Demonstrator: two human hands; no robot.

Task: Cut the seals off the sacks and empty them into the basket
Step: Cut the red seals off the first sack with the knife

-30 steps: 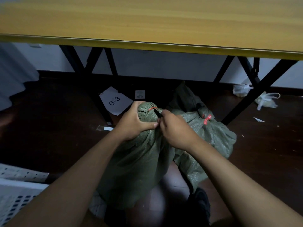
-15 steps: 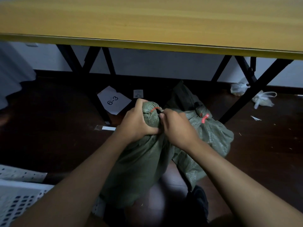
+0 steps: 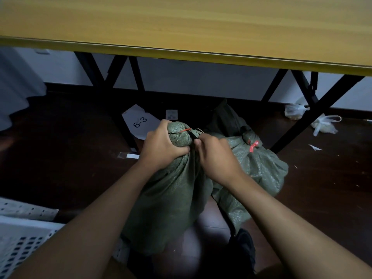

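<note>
1. Down on the dark floor, just in front of the wooden surface, stands the near green sack, upright between both forearms.
2. The left hand is clamped round the bunched neck of that sack, fingers curled tight into the weave.
3. The red seal pokes out at the top of the neck, right above the left hand and just beside the right.
4. The right hand is clenched against the neck from the other side, gripping a thin dark tool whose tip reaches up to the seal; what kind of tool, I cannot tell.
5. A second green sack lies behind the right hand, its own red seal on its knotted neck.
6. The white perforated basket sits at lower left, apart from both hands.
7. A paper marked "6-3" lies on the floor beyond the left hand.
</note>
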